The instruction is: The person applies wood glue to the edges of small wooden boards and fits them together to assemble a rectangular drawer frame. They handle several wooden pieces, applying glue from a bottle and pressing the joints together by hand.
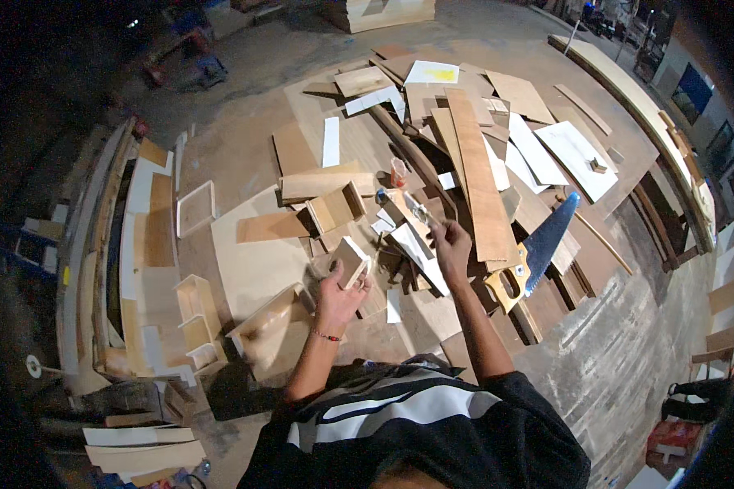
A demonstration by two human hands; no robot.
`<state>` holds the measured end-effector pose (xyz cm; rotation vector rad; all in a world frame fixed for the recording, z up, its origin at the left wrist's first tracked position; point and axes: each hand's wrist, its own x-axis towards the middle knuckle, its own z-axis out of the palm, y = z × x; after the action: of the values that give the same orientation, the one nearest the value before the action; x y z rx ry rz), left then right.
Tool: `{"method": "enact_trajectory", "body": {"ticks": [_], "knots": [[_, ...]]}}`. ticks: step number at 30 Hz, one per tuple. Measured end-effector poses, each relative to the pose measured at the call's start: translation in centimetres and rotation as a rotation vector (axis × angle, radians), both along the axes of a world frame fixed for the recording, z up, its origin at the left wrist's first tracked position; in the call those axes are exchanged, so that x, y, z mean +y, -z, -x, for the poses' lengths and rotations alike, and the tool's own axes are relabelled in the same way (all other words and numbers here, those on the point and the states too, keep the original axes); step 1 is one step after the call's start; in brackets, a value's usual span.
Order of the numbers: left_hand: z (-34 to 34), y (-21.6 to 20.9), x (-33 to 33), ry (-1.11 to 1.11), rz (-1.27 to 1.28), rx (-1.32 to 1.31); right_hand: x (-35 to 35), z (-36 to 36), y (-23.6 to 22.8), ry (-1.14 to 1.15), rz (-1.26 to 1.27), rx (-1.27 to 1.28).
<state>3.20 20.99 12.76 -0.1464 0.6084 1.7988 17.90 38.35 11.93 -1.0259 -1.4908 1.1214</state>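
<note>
My left hand (340, 300) grips a small pale wooden piece (349, 259), boxlike in shape, tilted above the worktable. To the right, my right hand (452, 246) is closed, with its fingertips drawn together beside a pale, shiny item (416, 209) that is too small to name. Just beyond the left hand lies an open wooden box (336, 209). A small reddish cup (398, 173) stands past the right hand. Below that hand a white-faced strip (420, 257) rests among wood scraps.
A handsaw (549, 243) with a wooden handle lies to the right, beside a long brown board (478, 179). Offcuts and white panels (577, 159) pile up at the far right. Another open wooden box (273, 330) sits near left, with a small shelf-like piece (196, 318) beyond it.
</note>
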Motion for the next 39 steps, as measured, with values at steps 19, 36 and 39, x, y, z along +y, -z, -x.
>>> {"method": "enact_trajectory", "body": {"ticks": [19,36,39], "knots": [[4.7,-0.4,18.8,-0.028,-0.049,0.022,18.6,12.9,2.9,0.067,-0.525,-0.56],[6.4,4.8,20.6,-0.016,-0.006,0.016,19.0,14.6,4.1,-0.012,-0.522,-0.675],[6.2,4.6,20.9,-0.004,-0.004,0.078,19.0,14.3,4.6,-0.091,-0.494,-0.664]]}}
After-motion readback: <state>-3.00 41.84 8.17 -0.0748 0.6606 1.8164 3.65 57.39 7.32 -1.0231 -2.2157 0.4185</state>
